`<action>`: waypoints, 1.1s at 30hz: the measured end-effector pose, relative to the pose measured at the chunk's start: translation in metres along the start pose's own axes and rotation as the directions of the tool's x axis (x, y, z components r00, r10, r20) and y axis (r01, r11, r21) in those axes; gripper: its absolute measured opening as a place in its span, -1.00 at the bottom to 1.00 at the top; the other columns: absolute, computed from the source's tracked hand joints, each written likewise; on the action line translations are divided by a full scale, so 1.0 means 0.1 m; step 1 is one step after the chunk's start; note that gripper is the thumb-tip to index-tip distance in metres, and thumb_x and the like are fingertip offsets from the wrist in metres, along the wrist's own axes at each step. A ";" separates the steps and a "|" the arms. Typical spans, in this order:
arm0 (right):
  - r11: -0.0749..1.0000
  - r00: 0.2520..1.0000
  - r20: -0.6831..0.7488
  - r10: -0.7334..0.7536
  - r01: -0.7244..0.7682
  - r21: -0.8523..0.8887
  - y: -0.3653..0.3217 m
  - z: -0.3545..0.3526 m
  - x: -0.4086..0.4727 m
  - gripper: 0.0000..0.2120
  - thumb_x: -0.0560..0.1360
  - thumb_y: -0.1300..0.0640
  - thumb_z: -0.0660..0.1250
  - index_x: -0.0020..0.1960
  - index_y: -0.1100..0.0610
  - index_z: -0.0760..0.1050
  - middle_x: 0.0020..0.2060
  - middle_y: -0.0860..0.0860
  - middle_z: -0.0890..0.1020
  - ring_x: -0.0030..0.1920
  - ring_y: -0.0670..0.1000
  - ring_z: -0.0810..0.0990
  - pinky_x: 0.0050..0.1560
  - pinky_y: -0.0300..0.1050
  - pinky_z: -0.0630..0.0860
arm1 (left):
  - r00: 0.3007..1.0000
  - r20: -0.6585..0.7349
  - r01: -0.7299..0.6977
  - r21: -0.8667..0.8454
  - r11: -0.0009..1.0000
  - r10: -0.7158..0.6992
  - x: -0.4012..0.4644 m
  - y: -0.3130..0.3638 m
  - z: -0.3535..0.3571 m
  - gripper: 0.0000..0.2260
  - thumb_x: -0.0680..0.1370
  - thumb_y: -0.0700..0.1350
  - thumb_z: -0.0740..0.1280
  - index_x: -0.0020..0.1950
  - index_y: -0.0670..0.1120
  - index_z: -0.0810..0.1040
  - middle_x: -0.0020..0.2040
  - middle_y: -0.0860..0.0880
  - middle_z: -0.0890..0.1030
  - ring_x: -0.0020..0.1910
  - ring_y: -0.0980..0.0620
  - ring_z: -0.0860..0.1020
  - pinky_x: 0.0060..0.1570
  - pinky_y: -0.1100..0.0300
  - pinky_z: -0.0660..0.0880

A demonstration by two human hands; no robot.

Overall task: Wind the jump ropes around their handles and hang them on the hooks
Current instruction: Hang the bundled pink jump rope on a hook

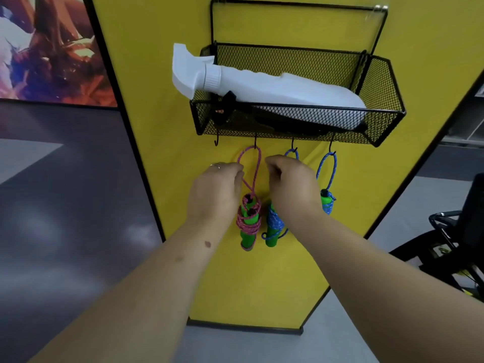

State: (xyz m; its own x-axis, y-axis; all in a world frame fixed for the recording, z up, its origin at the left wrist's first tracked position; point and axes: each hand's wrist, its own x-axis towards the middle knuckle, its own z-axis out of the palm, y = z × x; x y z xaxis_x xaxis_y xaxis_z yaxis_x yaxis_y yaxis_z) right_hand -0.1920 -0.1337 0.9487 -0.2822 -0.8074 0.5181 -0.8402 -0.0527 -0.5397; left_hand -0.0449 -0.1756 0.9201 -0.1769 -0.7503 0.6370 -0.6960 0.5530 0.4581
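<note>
A pink jump rope [248, 221] wound round green handles hangs by its loop from the second hook [255, 142] under the black mesh basket. My left hand [217, 191] pinches the left strand of that pink loop. My right hand [290, 187] hovers just right of the loop with curled fingers; what they hold is hidden. A blue rope bundle [273, 226] hangs from the third hook, partly behind my right hand. Another blue bundle [327, 200] hangs from the fourth hook. The leftmost hook [216, 141] is bare.
The black mesh basket [387, 106] is fixed to a yellow panel [162, 74] and holds a white spray bottle [262, 82] lying on its side. A black chair [461, 231] stands at the right. Grey floor lies below the panel.
</note>
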 end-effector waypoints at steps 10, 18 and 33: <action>0.928 0.960 0.107 -0.258 0.277 -0.247 0.59 0.53 -1.30 -0.43 0.54 0.02 0.25 0.53 0.08 0.29 0.44 0.07 0.39 0.44 0.20 0.33 0.41 0.17 0.30 | 0.989 0.142 -0.068 0.250 0.966 0.033 -1.36 -0.29 0.30 -0.49 0.62 0.03 0.21 0.57 -0.01 0.30 0.50 -0.05 0.40 0.53 -0.21 0.27 0.43 -0.17 0.30; 0.926 0.944 0.322 -0.070 0.181 -0.332 1.90 1.94 -2.94 -0.39 0.63 -0.15 0.13 0.61 -0.02 0.06 0.61 0.08 0.11 0.60 0.19 0.04 0.55 0.22 0.09 | 0.952 0.285 0.013 0.320 0.947 -0.110 -3.22 -1.15 1.61 -0.38 0.63 0.14 0.16 0.65 0.05 0.05 0.65 -0.08 0.13 0.62 -0.22 0.05 0.51 -0.24 0.13; 0.859 0.734 0.631 0.251 0.132 -0.495 4.50 4.40 -6.13 -0.36 0.63 -0.27 -0.11 0.61 -0.12 -0.27 0.63 0.06 -0.17 0.61 0.21 -0.15 0.57 0.21 -0.14 | 0.765 0.557 0.066 0.432 0.900 -0.323 -6.81 -2.83 4.20 -0.27 0.60 0.17 0.15 0.63 0.11 -0.22 0.67 -0.06 -0.12 0.63 -0.21 -0.13 0.55 -0.27 -0.08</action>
State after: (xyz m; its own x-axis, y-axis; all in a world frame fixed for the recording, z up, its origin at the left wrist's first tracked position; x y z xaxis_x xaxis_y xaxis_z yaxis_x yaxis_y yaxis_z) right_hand -0.1931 0.0786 0.0965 -0.1259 -0.9766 -0.1745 -0.9880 0.1392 -0.0664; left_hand -0.0201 0.0270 0.0961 -0.2977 -0.9546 -0.0055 -0.9382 0.2915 0.1867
